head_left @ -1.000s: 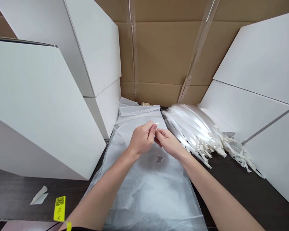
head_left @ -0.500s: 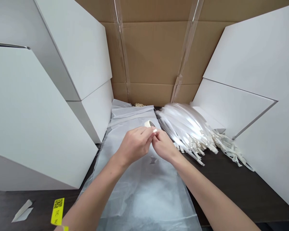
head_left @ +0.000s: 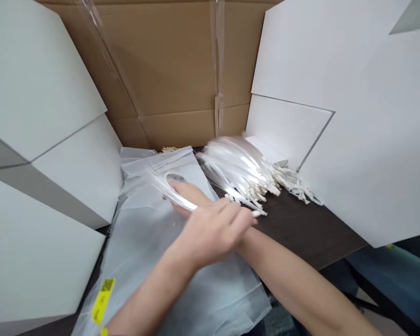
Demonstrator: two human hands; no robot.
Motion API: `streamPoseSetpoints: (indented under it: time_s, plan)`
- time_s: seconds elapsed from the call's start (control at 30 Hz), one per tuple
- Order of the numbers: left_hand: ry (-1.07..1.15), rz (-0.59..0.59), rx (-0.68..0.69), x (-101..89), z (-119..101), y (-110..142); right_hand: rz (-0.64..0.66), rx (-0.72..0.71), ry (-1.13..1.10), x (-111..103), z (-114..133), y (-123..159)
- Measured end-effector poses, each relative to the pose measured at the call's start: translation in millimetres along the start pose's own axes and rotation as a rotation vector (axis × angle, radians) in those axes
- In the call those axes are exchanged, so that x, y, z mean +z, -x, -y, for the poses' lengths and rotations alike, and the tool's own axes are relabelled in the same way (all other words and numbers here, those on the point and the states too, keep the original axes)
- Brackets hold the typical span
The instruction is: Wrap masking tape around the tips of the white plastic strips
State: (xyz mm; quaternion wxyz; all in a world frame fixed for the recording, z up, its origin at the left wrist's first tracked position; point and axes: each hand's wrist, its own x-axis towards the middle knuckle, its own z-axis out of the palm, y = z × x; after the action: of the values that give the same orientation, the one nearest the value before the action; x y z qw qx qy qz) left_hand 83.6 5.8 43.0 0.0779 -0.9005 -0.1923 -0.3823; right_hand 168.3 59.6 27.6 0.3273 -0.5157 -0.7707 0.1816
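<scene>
My left hand is closed around a thin bundle of shiny white strands. Its loose strands fan out to the upper left, and a white wrapped end sticks out on the right. My right hand is partly hidden behind the left and crosses under it. In its fingers is a roll of white tape, blurred, with only its ring showing. A pile of similar strand bundles with white wrapped ends lies to the right of my hands. Under both hands is a translucent plastic sheet.
White panels stand at the left and right. A taped cardboard wall closes the back. White tape scraps lie beside the pile on the dark table. A yellow label is near my left forearm.
My view has swung right. My left hand has moved from the tape, across my right hand, and now grips the strand bundle. My right hand still holds the tape roll.
</scene>
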Motion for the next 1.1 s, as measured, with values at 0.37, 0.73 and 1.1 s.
streamPoseSetpoints:
  time_s: [0.37, 0.73, 1.1]
  plan:
    - [0.086, -0.135, -0.489, -13.8, 59.4, 26.8, -0.025, 0.011, 0.315, -36.1, -65.4, 21.5]
    - [0.822, -0.217, -0.866, 2.1, 67.8, 36.9, 0.318, -0.149, 0.517, -43.7, -43.7, 41.4]
    - [0.630, -0.050, -0.765, 5.1, 60.7, 37.4, -0.145, -0.102, 0.032, -42.7, -36.7, 36.2]
